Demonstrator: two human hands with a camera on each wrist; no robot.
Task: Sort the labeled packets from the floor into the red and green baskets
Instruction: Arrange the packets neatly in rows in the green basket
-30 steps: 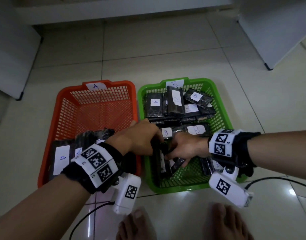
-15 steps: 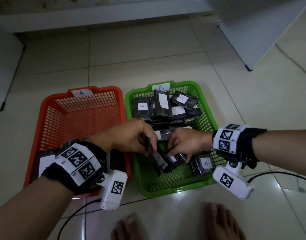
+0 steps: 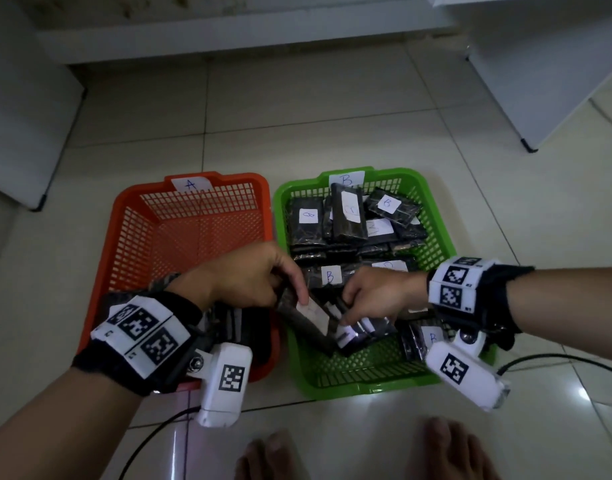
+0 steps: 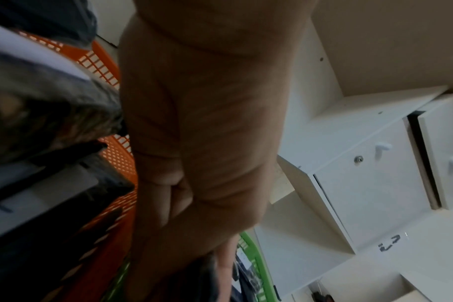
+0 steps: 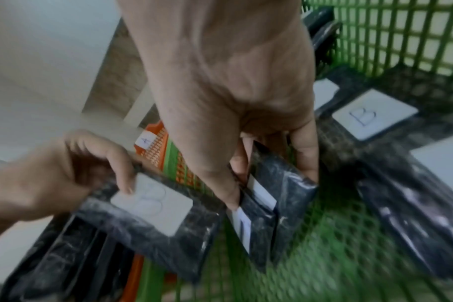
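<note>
Above the near end of the green basket (image 3: 366, 386), a dark packet labeled B (image 3: 308, 322) is gripped by the curled left hand (image 3: 249, 275). Beside it, several upright packets (image 3: 358, 332) are pinched by the right hand (image 3: 377, 292). Farther back, more B packets (image 3: 346, 216) are piled. The red basket (image 3: 124, 216) stands just left.

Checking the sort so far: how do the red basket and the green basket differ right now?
The red basket wears an A tag, the green basket a B tag. Red's far half shows bare mesh, with packets only at its near end; green holds packets front to back. Both hands are over green, none over red's far half. Both are mesh plastic baskets.
</note>
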